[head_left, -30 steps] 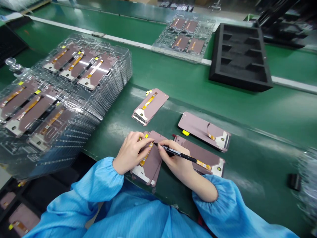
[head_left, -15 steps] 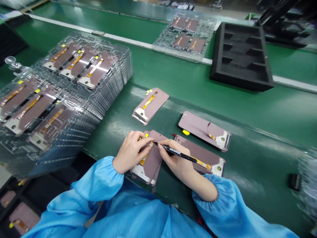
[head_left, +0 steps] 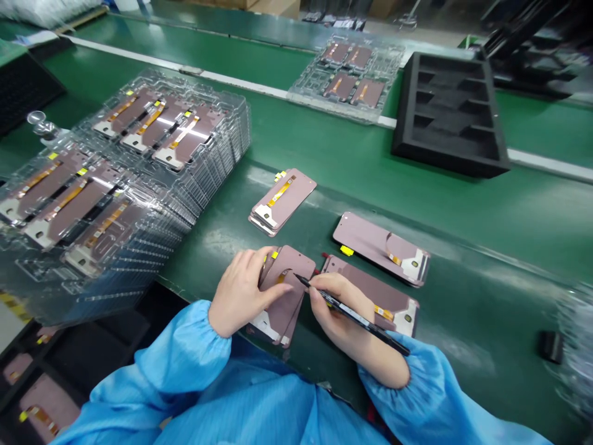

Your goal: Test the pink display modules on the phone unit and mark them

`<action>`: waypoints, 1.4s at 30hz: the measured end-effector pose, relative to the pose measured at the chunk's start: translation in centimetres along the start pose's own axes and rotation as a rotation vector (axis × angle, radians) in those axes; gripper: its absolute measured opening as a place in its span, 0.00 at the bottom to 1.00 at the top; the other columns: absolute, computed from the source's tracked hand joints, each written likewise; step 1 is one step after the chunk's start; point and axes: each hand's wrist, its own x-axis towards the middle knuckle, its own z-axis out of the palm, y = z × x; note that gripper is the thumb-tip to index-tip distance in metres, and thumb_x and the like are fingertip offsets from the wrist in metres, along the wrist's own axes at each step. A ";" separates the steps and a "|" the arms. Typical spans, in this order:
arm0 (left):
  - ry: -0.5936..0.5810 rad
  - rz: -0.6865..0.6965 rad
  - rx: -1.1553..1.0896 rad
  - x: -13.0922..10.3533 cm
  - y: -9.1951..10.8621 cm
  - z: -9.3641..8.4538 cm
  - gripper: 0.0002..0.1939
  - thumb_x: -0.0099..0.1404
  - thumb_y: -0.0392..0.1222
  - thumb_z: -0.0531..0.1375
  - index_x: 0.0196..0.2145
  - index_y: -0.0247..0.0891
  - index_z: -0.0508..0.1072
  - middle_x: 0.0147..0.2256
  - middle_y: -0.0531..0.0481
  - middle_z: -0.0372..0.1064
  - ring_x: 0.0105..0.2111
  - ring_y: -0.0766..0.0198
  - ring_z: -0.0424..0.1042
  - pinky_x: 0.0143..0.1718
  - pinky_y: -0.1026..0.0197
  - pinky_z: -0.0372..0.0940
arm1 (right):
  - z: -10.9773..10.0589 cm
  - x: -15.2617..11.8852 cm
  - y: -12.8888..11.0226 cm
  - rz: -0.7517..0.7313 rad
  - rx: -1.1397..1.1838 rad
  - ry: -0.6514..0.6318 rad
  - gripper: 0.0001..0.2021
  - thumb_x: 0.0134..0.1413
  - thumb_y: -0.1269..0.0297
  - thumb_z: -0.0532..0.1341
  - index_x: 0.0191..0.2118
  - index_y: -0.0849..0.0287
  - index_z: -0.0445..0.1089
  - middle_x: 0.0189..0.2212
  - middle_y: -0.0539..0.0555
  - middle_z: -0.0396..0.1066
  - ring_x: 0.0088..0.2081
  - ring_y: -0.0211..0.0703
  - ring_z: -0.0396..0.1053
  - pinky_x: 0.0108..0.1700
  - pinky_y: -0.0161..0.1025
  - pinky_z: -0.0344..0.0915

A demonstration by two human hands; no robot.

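My left hand (head_left: 245, 287) rests at the left edge of a small stack of phone screens (head_left: 296, 262), thumb stretched over the top one and apart from the fingers. An orange flex cable (head_left: 282, 276) on that screen curves up beside the thumb. In my right hand (head_left: 340, 303) is a slim black pen (head_left: 356, 315), its tip pointing left just over the top screen; whether it touches cannot be made out. Under and beyond the right hand lies another stack of phone screens (head_left: 352, 277), partly covered.
Stacked clear trays (head_left: 199, 185) of screens stand at left. Two more screen piles (head_left: 296, 188) (head_left: 370, 241) lie beyond my hands. A black compartment tray (head_left: 451, 117) and a clear tray (head_left: 319, 68) with screens sit at the back. A black cap-like piece (head_left: 551, 346) lies far right.
My left thumb has opened away from the fingers, off the flex cable, which now arches up. The pen has drawn back slightly to the right, its rear end swinging lower.
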 end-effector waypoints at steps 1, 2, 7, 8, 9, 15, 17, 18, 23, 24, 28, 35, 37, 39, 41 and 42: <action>-0.006 -0.032 0.041 -0.3 0.2 -0.1 0.34 0.62 0.58 0.61 0.60 0.38 0.61 0.46 0.43 0.69 0.46 0.51 0.67 0.46 0.51 0.64 | -0.1 0.0 -0.1 -0.019 0.003 0.002 0.09 0.56 0.76 0.59 0.39 0.55 0.69 0.30 0.52 0.74 0.32 0.43 0.74 0.36 0.39 0.72; -0.017 -0.060 0.080 -0.7 0.4 -0.1 0.34 0.62 0.57 0.61 0.60 0.39 0.61 0.44 0.44 0.70 0.44 0.51 0.68 0.44 0.51 0.65 | -0.2 0.0 -0.2 -0.036 0.006 0.005 0.09 0.56 0.76 0.59 0.40 0.55 0.69 0.30 0.52 0.73 0.32 0.44 0.74 0.36 0.40 0.72; -0.023 -0.240 0.038 -1.7 0.2 -0.2 0.26 0.64 0.54 0.60 0.57 0.42 0.66 0.34 0.51 0.73 0.32 0.57 0.72 0.36 0.57 0.65 | -0.6 0.2 -0.2 -0.076 0.008 0.026 0.10 0.54 0.77 0.60 0.39 0.55 0.70 0.29 0.53 0.73 0.31 0.44 0.74 0.34 0.40 0.72; -0.012 -0.280 -0.045 -1.8 -0.1 -0.4 0.24 0.64 0.54 0.61 0.55 0.43 0.68 0.33 0.52 0.73 0.31 0.58 0.73 0.34 0.58 0.66 | -0.6 0.2 -0.2 -0.070 0.013 0.028 0.10 0.54 0.77 0.60 0.39 0.55 0.69 0.30 0.53 0.73 0.31 0.44 0.74 0.34 0.40 0.72; -0.004 -0.315 -0.157 -1.9 -0.4 -0.6 0.23 0.63 0.55 0.61 0.53 0.44 0.70 0.33 0.52 0.74 0.31 0.59 0.73 0.34 0.59 0.66 | -0.7 0.1 -0.1 -0.062 0.019 0.032 0.10 0.54 0.77 0.60 0.39 0.55 0.69 0.30 0.53 0.73 0.31 0.44 0.74 0.35 0.40 0.72; 0.146 -0.479 -0.554 -3.0 -4.0 -3.2 0.24 0.59 0.57 0.63 0.47 0.38 0.72 0.40 0.47 0.76 0.37 0.56 0.75 0.35 0.59 0.69 | -0.8 0.0 0.4 0.077 0.007 0.004 0.05 0.57 0.73 0.59 0.35 0.56 0.69 0.28 0.52 0.73 0.29 0.42 0.72 0.32 0.38 0.69; 0.183 -0.508 -0.385 -3.7 -5.1 -3.9 0.25 0.60 0.58 0.62 0.48 0.38 0.72 0.37 0.48 0.76 0.34 0.57 0.74 0.34 0.59 0.69 | -0.6 0.2 0.5 0.125 -0.005 -0.030 0.04 0.58 0.71 0.58 0.34 0.56 0.69 0.27 0.51 0.72 0.27 0.42 0.71 0.30 0.37 0.68; 0.198 -0.500 -0.239 -4.0 -5.4 -4.2 0.25 0.61 0.58 0.61 0.48 0.39 0.72 0.36 0.48 0.75 0.33 0.57 0.74 0.35 0.57 0.68 | -0.5 0.3 0.6 0.141 -0.011 -0.044 0.04 0.58 0.70 0.58 0.33 0.56 0.69 0.26 0.51 0.72 0.26 0.42 0.71 0.30 0.37 0.67; 0.388 -0.214 0.386 -3.9 -3.8 -3.7 0.18 0.66 0.50 0.59 0.49 0.39 0.73 0.43 0.41 0.70 0.44 0.49 0.67 0.46 0.48 0.63 | 0.3 0.7 0.7 0.159 -0.041 -0.107 0.04 0.59 0.68 0.58 0.33 0.56 0.69 0.27 0.52 0.74 0.28 0.43 0.73 0.31 0.38 0.69; 0.382 -0.125 0.359 -3.5 -3.0 -3.2 0.15 0.68 0.47 0.58 0.48 0.40 0.74 0.42 0.42 0.70 0.45 0.50 0.66 0.47 0.48 0.63 | 0.4 0.8 0.7 0.157 -0.045 -0.122 0.04 0.59 0.68 0.58 0.33 0.56 0.69 0.28 0.52 0.74 0.29 0.44 0.73 0.32 0.38 0.69; 0.173 0.113 0.068 -1.0 -0.4 -0.5 0.12 0.70 0.40 0.55 0.47 0.41 0.75 0.38 0.47 0.69 0.42 0.57 0.65 0.45 0.55 0.64 | 0.7 0.8 0.9 0.157 -0.047 -0.164 0.04 0.61 0.66 0.58 0.35 0.56 0.70 0.29 0.53 0.76 0.29 0.44 0.74 0.33 0.39 0.70; 0.083 0.088 0.021 1.0 -0.3 2.0 0.13 0.68 0.42 0.57 0.48 0.40 0.76 0.38 0.46 0.68 0.41 0.55 0.63 0.42 0.53 0.64 | 0.9 0.6 1.2 0.171 -0.027 -0.176 0.04 0.62 0.66 0.58 0.37 0.55 0.70 0.31 0.53 0.76 0.31 0.44 0.75 0.36 0.39 0.72; 0.099 0.101 0.020 0.9 -0.5 2.0 0.13 0.69 0.42 0.57 0.48 0.40 0.76 0.37 0.46 0.68 0.41 0.55 0.62 0.41 0.54 0.64 | 0.9 0.6 1.3 0.167 -0.021 -0.179 0.04 0.62 0.66 0.58 0.37 0.56 0.70 0.32 0.53 0.76 0.32 0.44 0.75 0.36 0.39 0.72; 0.116 0.114 0.021 0.7 -0.6 2.0 0.13 0.69 0.43 0.57 0.48 0.40 0.76 0.37 0.46 0.68 0.40 0.56 0.62 0.41 0.54 0.64 | 1.0 0.5 1.5 0.160 -0.020 -0.176 0.03 0.62 0.66 0.58 0.38 0.56 0.70 0.32 0.53 0.76 0.32 0.44 0.75 0.36 0.39 0.72; 0.123 0.121 0.021 0.7 -0.6 2.1 0.13 0.69 0.43 0.56 0.48 0.41 0.76 0.36 0.46 0.68 0.40 0.56 0.62 0.40 0.54 0.64 | 1.0 0.5 1.6 0.162 -0.019 -0.182 0.03 0.62 0.67 0.58 0.38 0.56 0.70 0.32 0.53 0.77 0.32 0.44 0.75 0.36 0.39 0.73; 0.123 0.122 0.021 0.7 -0.5 2.2 0.14 0.70 0.43 0.56 0.48 0.41 0.76 0.36 0.46 0.68 0.40 0.56 0.62 0.40 0.54 0.64 | 1.0 0.4 1.6 0.166 -0.019 -0.187 0.04 0.62 0.67 0.58 0.39 0.56 0.70 0.32 0.54 0.77 0.32 0.44 0.75 0.36 0.40 0.73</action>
